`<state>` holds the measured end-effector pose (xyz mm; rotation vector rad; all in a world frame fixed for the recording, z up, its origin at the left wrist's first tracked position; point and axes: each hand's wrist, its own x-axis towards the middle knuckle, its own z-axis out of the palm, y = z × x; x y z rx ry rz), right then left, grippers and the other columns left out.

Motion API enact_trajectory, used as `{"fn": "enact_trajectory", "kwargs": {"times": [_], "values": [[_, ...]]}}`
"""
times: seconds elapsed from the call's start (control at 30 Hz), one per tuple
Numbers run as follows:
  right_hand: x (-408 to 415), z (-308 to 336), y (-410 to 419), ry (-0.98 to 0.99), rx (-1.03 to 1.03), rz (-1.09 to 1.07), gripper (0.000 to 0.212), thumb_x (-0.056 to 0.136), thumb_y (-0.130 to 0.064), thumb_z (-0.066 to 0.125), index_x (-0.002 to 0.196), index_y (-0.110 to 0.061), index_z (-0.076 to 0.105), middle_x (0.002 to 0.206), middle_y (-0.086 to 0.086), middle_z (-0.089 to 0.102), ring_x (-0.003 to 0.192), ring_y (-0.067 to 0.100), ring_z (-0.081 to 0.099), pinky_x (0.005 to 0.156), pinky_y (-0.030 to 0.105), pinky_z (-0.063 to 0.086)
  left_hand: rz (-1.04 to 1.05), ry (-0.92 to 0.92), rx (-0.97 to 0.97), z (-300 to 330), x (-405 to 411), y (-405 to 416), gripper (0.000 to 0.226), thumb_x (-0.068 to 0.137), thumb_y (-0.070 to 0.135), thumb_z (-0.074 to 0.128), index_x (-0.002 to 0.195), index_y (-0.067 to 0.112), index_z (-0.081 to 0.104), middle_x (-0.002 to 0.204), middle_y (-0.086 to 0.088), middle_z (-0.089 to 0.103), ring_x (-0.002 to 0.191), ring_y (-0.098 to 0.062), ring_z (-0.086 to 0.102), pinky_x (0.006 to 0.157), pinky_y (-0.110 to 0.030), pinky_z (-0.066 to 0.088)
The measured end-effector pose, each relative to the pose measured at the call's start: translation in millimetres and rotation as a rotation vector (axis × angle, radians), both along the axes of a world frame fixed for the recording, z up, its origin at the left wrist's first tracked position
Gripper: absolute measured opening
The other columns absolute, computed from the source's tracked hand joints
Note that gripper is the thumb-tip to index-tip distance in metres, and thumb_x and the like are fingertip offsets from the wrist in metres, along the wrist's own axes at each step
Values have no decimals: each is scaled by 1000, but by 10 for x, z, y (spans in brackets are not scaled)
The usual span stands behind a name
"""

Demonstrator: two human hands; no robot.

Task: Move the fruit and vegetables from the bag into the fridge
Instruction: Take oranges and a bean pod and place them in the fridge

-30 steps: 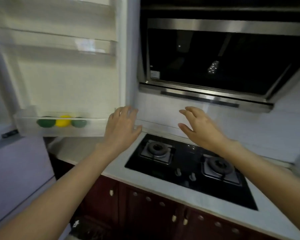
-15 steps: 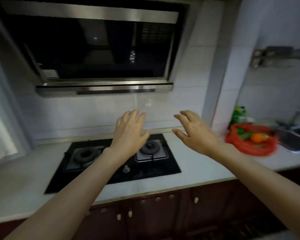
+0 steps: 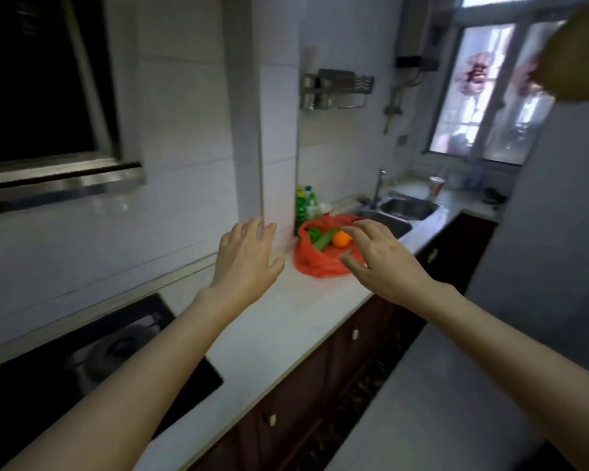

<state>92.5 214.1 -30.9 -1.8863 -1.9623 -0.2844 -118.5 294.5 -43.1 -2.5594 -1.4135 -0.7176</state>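
Red bag (image 3: 315, 263) with orange (image 3: 340, 239), cucumber (image 3: 323, 242), green pepper (image 3: 313, 233)

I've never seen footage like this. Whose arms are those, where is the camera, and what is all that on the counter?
No machine here: a person wears a wide-angle camera on the head, looking forward and down, so you see their own arms. The left hand and right hand are both open and hold nothing. They reach toward a red bag on the white counter. In it lie an orange fruit and green vegetables. Beyond is a sink; bottom left, a black gas hob.
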Motion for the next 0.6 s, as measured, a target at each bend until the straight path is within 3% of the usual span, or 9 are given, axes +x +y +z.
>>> {"fn": "enact_trajectory", "kwargs": {"times": [0.13,0.3,0.6], "values": [[547,-229,30,19,-24,-142,50,93,-35,50,136,-10,41,136,11,43,130,25,33,106,29,23,-127,-6,-22,-210,636,369,55,85,36,56,134,14,43,138,-12,43,126,-32,37,102,-43,31],[1321,-486,54,59,-72,-276,52,96,-36,46,140,-11,36,141,8,38,135,22,27,108,32,26,-251,25,-35,-494,1536,755,56,85,39,56,134,16,42,139,-9,41,127,-30,36,101,-44,32],[2911,-718,384,100,-70,-282,51,96,-35,46,141,-13,37,143,7,37,136,22,27,109,35,31,-263,49,-92,-950,3126,1301,55,83,35,58,132,13,46,134,-12,45,121,-33,41,95,-44,37]]}}
